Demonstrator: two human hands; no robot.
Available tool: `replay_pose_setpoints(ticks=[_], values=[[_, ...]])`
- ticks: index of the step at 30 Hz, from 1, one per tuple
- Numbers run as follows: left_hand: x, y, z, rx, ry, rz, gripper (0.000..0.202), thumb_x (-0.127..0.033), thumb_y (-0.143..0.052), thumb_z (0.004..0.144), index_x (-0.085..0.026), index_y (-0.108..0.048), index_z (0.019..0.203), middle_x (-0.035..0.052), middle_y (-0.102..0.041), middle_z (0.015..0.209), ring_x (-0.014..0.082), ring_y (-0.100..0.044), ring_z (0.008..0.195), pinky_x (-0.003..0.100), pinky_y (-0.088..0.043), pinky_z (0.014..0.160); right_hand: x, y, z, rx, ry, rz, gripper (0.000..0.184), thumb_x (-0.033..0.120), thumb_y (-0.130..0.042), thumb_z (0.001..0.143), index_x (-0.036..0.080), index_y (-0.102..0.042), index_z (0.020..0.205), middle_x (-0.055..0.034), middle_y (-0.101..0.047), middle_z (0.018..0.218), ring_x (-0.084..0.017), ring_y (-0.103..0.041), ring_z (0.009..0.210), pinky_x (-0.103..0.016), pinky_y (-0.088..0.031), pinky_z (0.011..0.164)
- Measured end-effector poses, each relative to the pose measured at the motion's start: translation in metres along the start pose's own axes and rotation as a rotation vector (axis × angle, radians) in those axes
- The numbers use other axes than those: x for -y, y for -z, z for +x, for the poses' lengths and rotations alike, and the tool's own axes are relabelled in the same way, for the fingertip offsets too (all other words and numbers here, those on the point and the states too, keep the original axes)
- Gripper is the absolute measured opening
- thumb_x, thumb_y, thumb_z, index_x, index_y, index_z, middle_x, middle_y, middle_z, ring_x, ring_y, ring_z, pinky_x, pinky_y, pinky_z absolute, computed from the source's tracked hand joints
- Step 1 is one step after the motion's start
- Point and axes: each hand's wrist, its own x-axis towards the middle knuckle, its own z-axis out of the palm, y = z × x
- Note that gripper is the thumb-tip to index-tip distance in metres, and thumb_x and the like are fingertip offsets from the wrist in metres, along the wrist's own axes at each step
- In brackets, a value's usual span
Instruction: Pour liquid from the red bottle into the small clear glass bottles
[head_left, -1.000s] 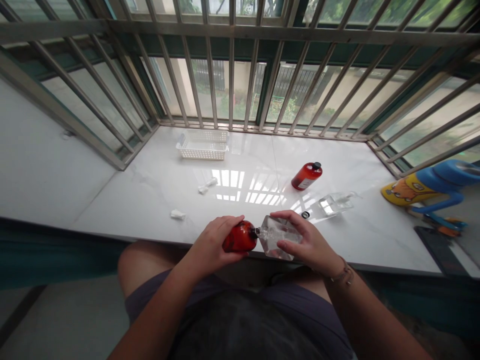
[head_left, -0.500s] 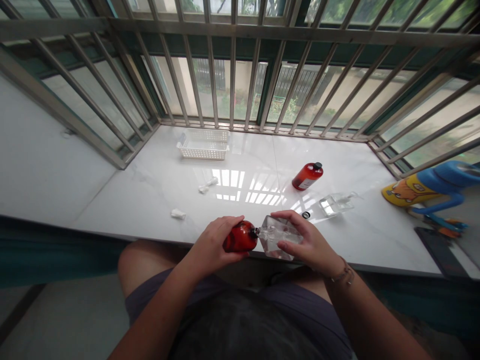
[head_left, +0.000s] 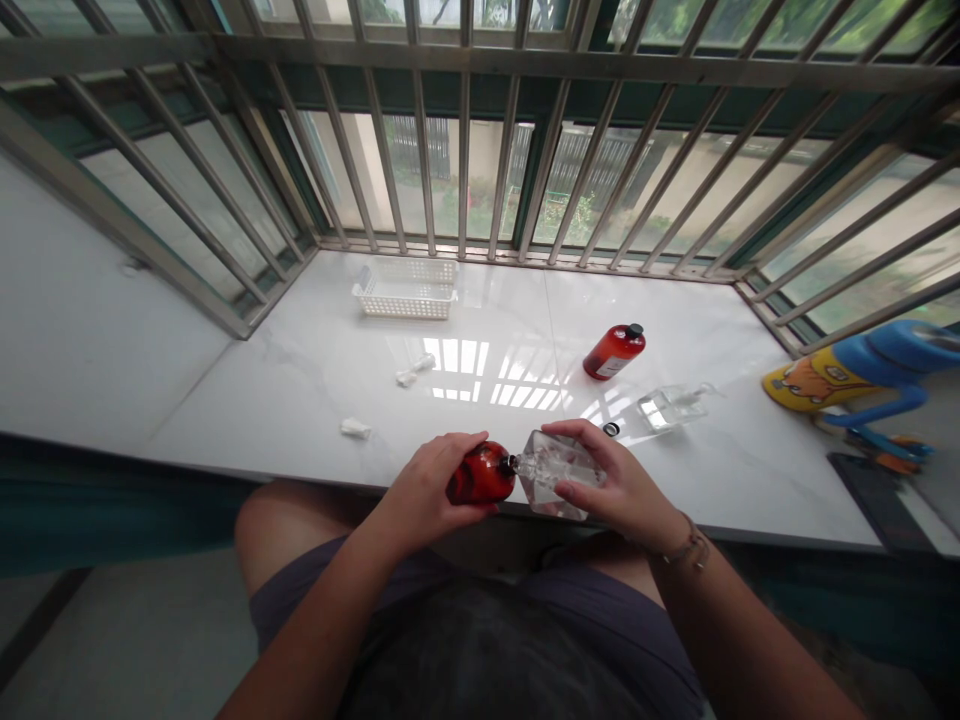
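Note:
My left hand [head_left: 431, 480] is wrapped round a red bottle [head_left: 480, 474], tilted so that its neck points right. My right hand [head_left: 615, 485] grips a clear bottle [head_left: 553, 472] of angular shape, its neck pointing left. The two necks meet mouth to mouth, just above the front edge of the white counter [head_left: 285, 400]. A small black ring-shaped cap [head_left: 611, 430] lies on the counter beyond my right hand. Whether liquid is passing between the bottles, I cannot tell.
Farther back stands a second red bottle [head_left: 615, 352] with a black cap. Near it lies another clear bottle [head_left: 670, 408]. A white basket [head_left: 406, 300] is by the barred window, with crumpled white pieces [head_left: 355, 429] at left. At right are a blue-and-yellow flask [head_left: 840, 375] and a dark phone [head_left: 870, 500].
Both hands and both bottles keep almost the same place. Inside the clear bottle the look of the contents differs slightly.

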Motion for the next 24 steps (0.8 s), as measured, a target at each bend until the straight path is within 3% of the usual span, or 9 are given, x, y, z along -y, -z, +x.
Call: replay_pose_setpoints(ticks=[12,24], values=[[0.0027,-0.0044,-0.0005,0.006,0.002,-0.014,0.092,-0.029,-0.100,0.077,-0.032,-0.052,0.155,0.0102,-0.067,0.150,0.0334,-0.065,0.137,0.052,-0.053,0.118,-0.0007,0.0009,-0.0002,0.027,-0.020,0.028,0.058,0.053,-0.085,0.092,0.029,-0.064,0.140,-0.0097,-0.073,0.129,-0.030,-0.075,0.111,-0.044,-0.064,0.095],[0.0053,-0.0064,-0.0016,0.012,0.002,-0.020,0.092,-0.030,-0.099,0.078,-0.034,-0.050,0.156,0.0098,-0.067,0.150,0.0339,-0.066,0.137,0.054,-0.053,0.117,-0.0007,0.0017,0.0002,0.023,-0.010,0.012,0.057,0.051,-0.085,0.091,0.029,-0.064,0.139,-0.0099,-0.074,0.130,-0.031,-0.076,0.113,-0.047,-0.064,0.098]])
